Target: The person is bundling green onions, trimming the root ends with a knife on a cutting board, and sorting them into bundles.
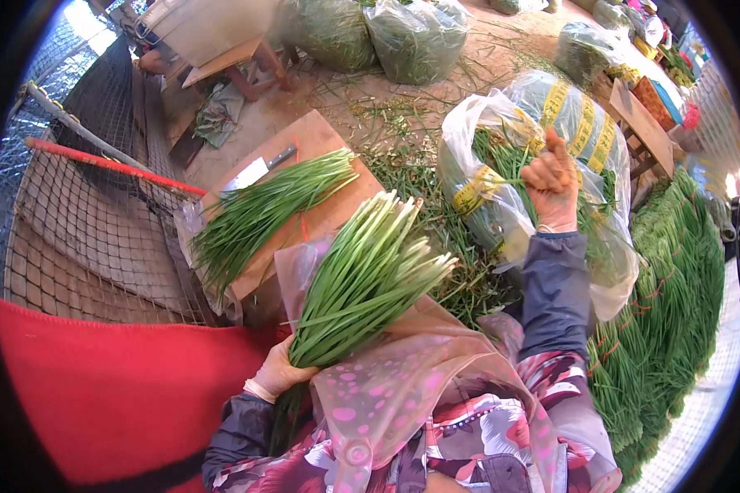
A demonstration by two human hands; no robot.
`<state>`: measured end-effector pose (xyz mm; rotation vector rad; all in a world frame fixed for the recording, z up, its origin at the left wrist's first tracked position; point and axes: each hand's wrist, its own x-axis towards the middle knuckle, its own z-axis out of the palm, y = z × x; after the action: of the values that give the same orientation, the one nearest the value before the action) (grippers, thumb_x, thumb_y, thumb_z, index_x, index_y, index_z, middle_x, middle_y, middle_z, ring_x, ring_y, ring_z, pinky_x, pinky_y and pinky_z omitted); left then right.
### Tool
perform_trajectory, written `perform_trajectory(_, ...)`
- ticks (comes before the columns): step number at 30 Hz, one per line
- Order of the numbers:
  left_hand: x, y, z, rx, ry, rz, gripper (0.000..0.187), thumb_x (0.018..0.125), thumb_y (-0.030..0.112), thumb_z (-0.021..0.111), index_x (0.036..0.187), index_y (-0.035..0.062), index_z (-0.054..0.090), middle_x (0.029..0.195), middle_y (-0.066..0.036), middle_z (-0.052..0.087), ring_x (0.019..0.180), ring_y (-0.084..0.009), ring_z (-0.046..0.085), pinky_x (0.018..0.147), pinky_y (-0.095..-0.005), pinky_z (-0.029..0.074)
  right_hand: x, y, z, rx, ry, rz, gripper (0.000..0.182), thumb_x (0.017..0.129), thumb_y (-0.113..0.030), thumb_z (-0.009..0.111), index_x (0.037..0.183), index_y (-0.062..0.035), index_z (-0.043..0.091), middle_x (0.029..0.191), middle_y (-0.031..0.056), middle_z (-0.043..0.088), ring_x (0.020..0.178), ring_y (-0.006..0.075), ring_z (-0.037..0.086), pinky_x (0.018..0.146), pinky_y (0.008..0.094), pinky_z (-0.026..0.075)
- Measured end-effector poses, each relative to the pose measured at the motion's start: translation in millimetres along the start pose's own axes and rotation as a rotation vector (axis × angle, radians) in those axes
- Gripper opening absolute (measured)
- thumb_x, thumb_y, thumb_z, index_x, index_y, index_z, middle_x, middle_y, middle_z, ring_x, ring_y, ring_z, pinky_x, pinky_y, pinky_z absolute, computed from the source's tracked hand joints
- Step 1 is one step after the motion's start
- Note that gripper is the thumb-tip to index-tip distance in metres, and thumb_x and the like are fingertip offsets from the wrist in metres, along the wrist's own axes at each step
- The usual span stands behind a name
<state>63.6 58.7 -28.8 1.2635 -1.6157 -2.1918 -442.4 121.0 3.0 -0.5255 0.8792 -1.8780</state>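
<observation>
My left hand (281,374) is closed around the lower leafy part of a bunch of garlic chives (362,283), whose pale stem ends fan out up and to the right over my lap. My right hand (552,182) is raised at the mouth of a clear plastic bag (489,215) with yellow printed tape. Its fingers are curled together, and a thin green stalk meets them from the left. Inside the bag are more loose chives. Another pile of chives (279,205) lies on a wooden board (304,135), beside a knife (259,168) with a dark handle.
A long stack of tied chives (670,304) runs along my right side. Trimmings (469,279) litter the floor ahead. Filled bags (415,41) stand farther back. To the left are netting (82,246), a red pole (111,164) and red cloth (123,386).
</observation>
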Motion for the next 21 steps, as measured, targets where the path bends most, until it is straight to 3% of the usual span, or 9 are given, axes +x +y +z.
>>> perform_trajectory(3, 3.1, -4.9, -4.9, 0.115, 0.06, 0.114, 0.056, 0.072, 0.001, 0.073, 0.124, -0.0001, 0.053, 0.109, -0.003, 0.064, 0.095, -0.0108, 0.059, 0.088, -0.0269, 0.047, -9.3, 39.8, 8.5, -2.147, -0.108, 0.205, 0.078, 0.072, -0.026, 0.076, 0.138, -0.0027, 0.042, 0.115, 0.0165, 0.064, 0.104, 0.0255, 0.062, 0.086, 0.0331, 0.049)
perform_trajectory(4, 5.1, -1.3, -5.7, 0.222, 0.085, 0.14, 0.054, 0.072, 0.003, 0.073, 0.123, 0.0007, 0.054, 0.105, -0.004, 0.066, 0.093, -0.0111, 0.061, 0.085, -0.027, 0.048, -9.1, 40.2, 19.1, -2.153, -0.115, 0.203, 0.078, 0.072, -0.026, 0.076, 0.138, -0.0027, 0.042, 0.115, 0.0165, 0.064, 0.104, 0.0255, 0.062, 0.086, 0.0331, 0.049)
perform_trajectory(6, 5.7, 3.6, -7.4, 0.564, 0.189, 0.235, 0.048, 0.072, 0.01, 0.071, 0.118, 0.0047, 0.058, 0.097, -0.012, 0.069, 0.088, -0.0193, 0.068, 0.078, -0.0291, 0.051, -12.4, 50.5, 50.1, -1.265, -0.225, -0.364, 0.086, 0.063, -0.032, 0.083, 0.135, -0.003, 0.045, 0.115, 0.0188, 0.062, 0.106, 0.0302, 0.062, 0.087, 0.035, 0.049)
perform_trajectory(8, 4.9, 25.8, -0.3, 0.869, 0.301, 0.334, 0.046, 0.071, 0.012, 0.072, 0.115, 0.0077, 0.06, 0.094, -0.016, 0.067, 0.087, -0.0296, 0.067, 0.074, -0.0336, 0.053, -3.0, 76.5, 70.4, -1.198, -0.457, -0.445, 0.083, 0.062, -0.033, 0.084, 0.132, -0.0032, 0.049, 0.111, 0.0186, 0.064, 0.102, 0.0316, 0.063, 0.087, 0.0375, 0.05)
perform_trajectory(10, 5.3, 28.9, -3.9, 0.991, 0.372, 0.412, 0.047, 0.07, 0.012, 0.072, 0.115, 0.0085, 0.06, 0.092, -0.016, 0.066, 0.085, -0.0318, 0.066, 0.072, -0.0357, 0.053, -16.5, 88.0, 98.7, -1.365, -0.367, 0.02, 0.049, 0.069, -0.011, 0.08, 0.113, -0.0024, 0.06, 0.102, 0.0099, 0.068, 0.093, 0.0183, 0.064, 0.084, 0.033, 0.049)
perform_trajectory(14, 7.9, 25.3, -7.9, 1.246, 0.465, 0.483, 0.052, 0.067, 0.012, 0.073, 0.117, 0.0106, 0.058, 0.085, -0.013, 0.064, 0.078, -0.0333, 0.064, 0.066, -0.04, 0.052, -21.4, 114.5, 72.1, -0.868, -0.291, 0.291, 0.03, 0.076, -0.015, 0.078, 0.099, -0.0029, 0.064, 0.089, 0.0021, 0.067, 0.085, 0.0076, 0.059, 0.08, 0.0257, 0.049)
perform_trajectory(19, 12.6, 21.0, -4.5, 1.292, 0.465, 0.507, 0.058, 0.064, 0.011, 0.072, 0.12, 0.0102, 0.056, 0.08, -0.013, 0.06, 0.07, -0.0337, 0.061, 0.063, -0.0415, 0.049, -30.6, 121.1, 53.4, -0.525, 0.038, 0.29, 0.016, 0.083, -0.012, 0.07, 0.091, -0.0011, 0.063, 0.085, 0.0031, 0.066, 0.079, 0.0106, 0.061, 0.077, 0.0239, 0.048)
perform_trajectory(20, 11.3, 20.2, -4.9, 1.345, 0.454, 0.505, 0.06, 0.063, 0.01, 0.071, 0.122, 0.0101, 0.056, 0.079, -0.012, 0.059, 0.068, -0.0333, 0.06, 0.062, -0.0417, 0.048, -24.4, 130.5, 26.0, -0.539, -0.048, -0.09, 0.017, 0.086, -0.017, 0.067, 0.09, -0.0011, 0.063, 0.079, 0.0029, 0.064, 0.073, 0.0118, 0.06, 0.071, 0.0239, 0.048)
perform_trajectory(21, 10.0, 19.6, -6.2, 1.4, 0.444, 0.504, 0.062, 0.062, 0.01, 0.071, 0.123, 0.0099, 0.055, 0.077, -0.012, 0.058, 0.066, -0.033, 0.059, 0.06, -0.0418, 0.047, -17.1, 119.1, -4.1, -0.07, 0.179, 0.151, 0.015, 0.086, -0.016, 0.067, 0.09, -0.0015, 0.063, 0.074, 0.0036, 0.062, 0.066, 0.0125, 0.059, 0.065, 0.0242, 0.048)
